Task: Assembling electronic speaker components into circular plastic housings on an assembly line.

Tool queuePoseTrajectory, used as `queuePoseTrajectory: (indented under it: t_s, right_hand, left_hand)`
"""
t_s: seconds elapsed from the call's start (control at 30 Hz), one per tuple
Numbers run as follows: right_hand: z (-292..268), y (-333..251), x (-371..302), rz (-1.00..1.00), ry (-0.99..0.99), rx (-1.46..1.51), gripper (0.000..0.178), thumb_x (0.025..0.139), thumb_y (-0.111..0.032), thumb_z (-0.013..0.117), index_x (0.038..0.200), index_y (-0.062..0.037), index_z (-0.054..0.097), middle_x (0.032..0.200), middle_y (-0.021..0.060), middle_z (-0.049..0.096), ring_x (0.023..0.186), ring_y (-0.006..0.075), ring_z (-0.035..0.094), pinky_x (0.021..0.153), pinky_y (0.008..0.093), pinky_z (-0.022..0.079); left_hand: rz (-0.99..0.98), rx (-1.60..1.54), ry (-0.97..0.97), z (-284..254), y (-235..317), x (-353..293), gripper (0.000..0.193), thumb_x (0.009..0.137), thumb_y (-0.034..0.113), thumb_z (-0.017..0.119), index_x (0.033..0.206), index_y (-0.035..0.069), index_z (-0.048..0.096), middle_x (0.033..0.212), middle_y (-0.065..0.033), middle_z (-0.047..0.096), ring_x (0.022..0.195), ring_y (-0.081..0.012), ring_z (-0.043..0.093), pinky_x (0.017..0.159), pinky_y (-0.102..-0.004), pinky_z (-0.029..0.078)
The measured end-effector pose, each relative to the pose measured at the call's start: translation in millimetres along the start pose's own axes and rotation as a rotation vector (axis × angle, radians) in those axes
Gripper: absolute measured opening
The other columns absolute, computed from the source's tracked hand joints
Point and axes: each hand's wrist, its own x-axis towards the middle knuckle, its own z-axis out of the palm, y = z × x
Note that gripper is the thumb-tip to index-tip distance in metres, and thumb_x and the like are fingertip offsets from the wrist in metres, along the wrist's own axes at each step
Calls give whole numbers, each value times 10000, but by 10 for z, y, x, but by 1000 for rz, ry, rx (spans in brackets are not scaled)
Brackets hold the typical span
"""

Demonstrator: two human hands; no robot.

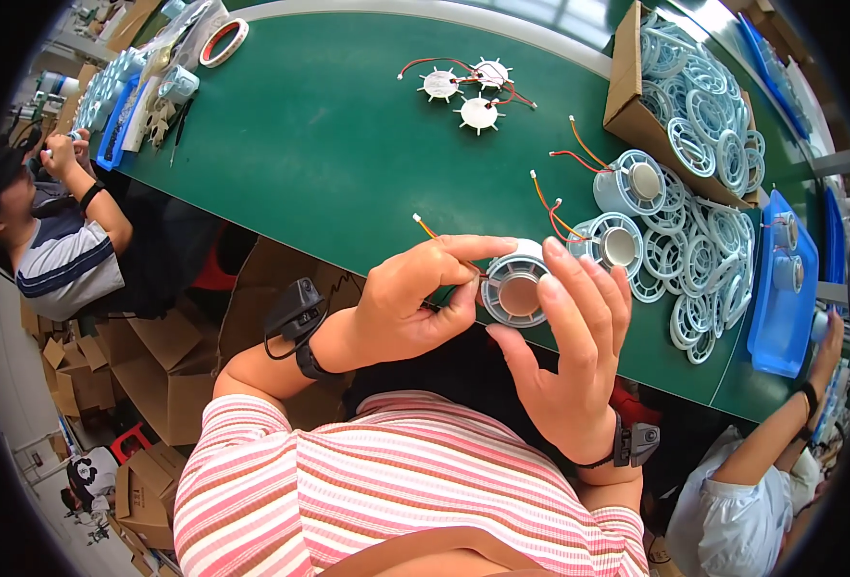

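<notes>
The left hand (pixel 415 303) pinches a thin orange wire (pixel 427 231) between thumb and forefinger. The right hand (pixel 569 346) grips a round white motor housing (pixel 516 284) with a copper-coloured centre, held just above the near edge of the green worktop (pixel 329 144). Just beyond it lie two similar wired housings (pixel 627 192) and a heap of white plastic rings (pixel 694 260). A cardboard box (pixel 627 87) of rings stands farther back, with a blue tray (pixel 781 288) to the right.
</notes>
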Motion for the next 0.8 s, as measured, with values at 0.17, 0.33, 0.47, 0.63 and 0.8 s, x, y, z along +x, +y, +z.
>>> queuePoseTrajectory:
  t_s: [0.17,0.33,0.47,0.63,0.8]
  right_hand:
    - [-63,43,223,-61,-151,-334,479,789,-77,785,1255,-108,678,1358,51,618,1261,288,549,1175,527,268]
    - [51,160,375,40,-60,-500,433,827,-54,727,1253,-116,684,1351,25,618,1255,273,546,1172,529,272]
    - [97,315,349,136,60,-604,430,826,-15,708,1237,-140,700,1357,47,615,1264,284,542,1182,526,256]
    - [83,-19,218,78,301,-417,395,819,21,688,1176,-145,719,1327,71,629,1277,305,533,1192,525,245]
    - [-28,-143,-58,22,201,-291,337,792,35,688,1077,-138,736,1253,67,662,1277,317,528,1201,534,222]
  left_hand:
    - [-316,-39,-75,-164,236,99,184,907,-48,670,1060,-15,572,1270,-254,653,999,-234,725,774,-308,600]
    - [-305,392,-271,-501,826,782,257,882,42,747,1113,3,641,1200,-197,690,897,-205,719,673,-284,555]
    - [-59,1022,-263,-910,81,1786,250,915,219,690,993,-18,705,925,-183,689,827,-334,664,748,-393,519]
    - [87,1021,23,-1376,-1735,2854,516,802,145,722,1250,-73,589,1292,-299,586,1245,-452,524,1082,-465,432]
    - [4,669,186,-1061,-2096,3049,290,894,263,748,1027,5,754,922,-107,764,850,-271,728,794,-356,565]
